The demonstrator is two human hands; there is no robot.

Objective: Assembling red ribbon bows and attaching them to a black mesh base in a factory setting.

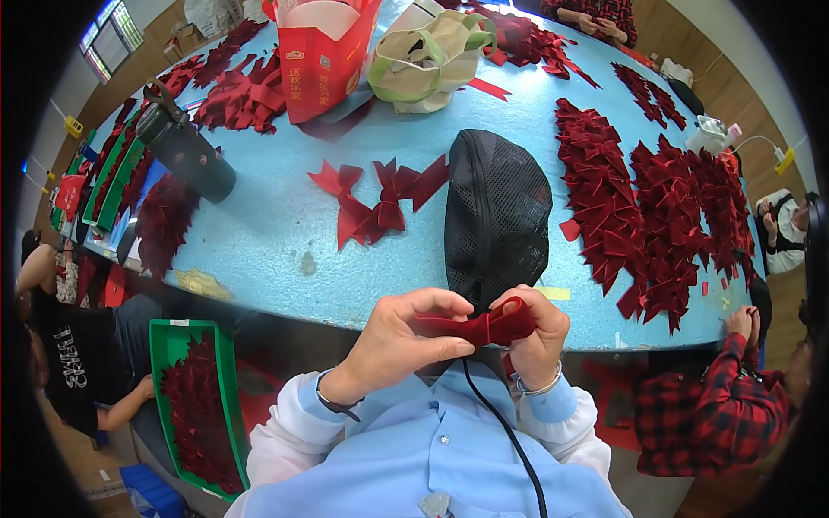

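Observation:
Both my hands hold one dark red velvet ribbon bow (484,327) above the near edge of the table. My left hand (401,332) pinches its left end between thumb and fingers. On the other side, my right hand (537,335) grips the looped end, fingers bent around it. Just beyond my hands lies a black mesh zip pouch (498,211), its narrow end close to my fingers. To its left rest a few loose red ribbon bows (380,203) on the blue tabletop (268,268).
A dark bottle (186,151) stands at left, near a red paper bag (318,69) and a cream tote (427,65). Piles of red bows (604,190) cover the right side. A green bin (197,406) of red pieces sits lower left. People sit on both sides.

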